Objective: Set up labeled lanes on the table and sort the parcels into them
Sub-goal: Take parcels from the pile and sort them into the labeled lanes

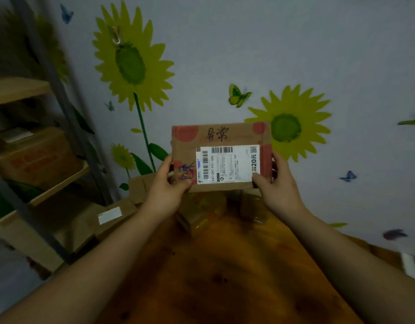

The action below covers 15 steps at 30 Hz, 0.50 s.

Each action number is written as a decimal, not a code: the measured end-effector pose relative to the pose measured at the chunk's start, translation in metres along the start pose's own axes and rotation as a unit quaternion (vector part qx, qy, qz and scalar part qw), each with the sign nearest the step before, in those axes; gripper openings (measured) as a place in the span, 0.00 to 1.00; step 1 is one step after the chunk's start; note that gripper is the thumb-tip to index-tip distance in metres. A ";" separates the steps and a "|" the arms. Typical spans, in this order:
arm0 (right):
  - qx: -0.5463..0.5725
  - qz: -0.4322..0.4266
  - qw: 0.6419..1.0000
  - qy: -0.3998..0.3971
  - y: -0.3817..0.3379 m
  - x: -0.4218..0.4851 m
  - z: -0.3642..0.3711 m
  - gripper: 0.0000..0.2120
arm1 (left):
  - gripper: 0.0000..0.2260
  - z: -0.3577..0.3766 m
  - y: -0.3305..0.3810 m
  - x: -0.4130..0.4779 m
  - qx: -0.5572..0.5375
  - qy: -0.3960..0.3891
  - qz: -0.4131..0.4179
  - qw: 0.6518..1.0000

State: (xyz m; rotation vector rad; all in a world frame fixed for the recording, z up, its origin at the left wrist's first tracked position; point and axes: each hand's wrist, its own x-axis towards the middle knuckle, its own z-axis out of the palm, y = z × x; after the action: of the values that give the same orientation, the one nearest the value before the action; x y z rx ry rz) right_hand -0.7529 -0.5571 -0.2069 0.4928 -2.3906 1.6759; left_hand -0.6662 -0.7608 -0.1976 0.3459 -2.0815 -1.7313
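Left hand (170, 183) and right hand (275, 185) pinch the flat brown cardboard parcel (221, 157) by opposite edges, white shipping label (227, 164) facing up between them, probably for reading.

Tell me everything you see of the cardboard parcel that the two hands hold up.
The parcel is a flat brown cardboard box with red patches at its corners. A white shipping label with barcodes lies sideways on its front; black handwriting stands above it, purple handwriting at lower left. It is held upright facing the camera, above the wooden table. The left hand grips its lower left side, the right hand its lower right.
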 end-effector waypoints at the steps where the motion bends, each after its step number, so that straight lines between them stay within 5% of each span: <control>1: 0.006 -0.017 1.000 0.014 -0.005 -0.008 -0.013 0.25 | 0.30 0.006 0.007 -0.006 -0.008 0.000 0.012 1.000; 15: -0.069 0.011 0.976 0.208 -0.042 -0.151 -0.135 0.24 | 0.30 0.086 0.057 -0.072 -0.056 -0.220 0.114 0.967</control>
State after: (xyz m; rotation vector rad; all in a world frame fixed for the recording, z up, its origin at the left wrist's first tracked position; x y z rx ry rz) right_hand -0.6031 -0.4190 -0.1728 0.0795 -2.1856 1.4345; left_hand -0.6383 -0.6422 -0.1653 -0.3328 -2.1927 -1.8984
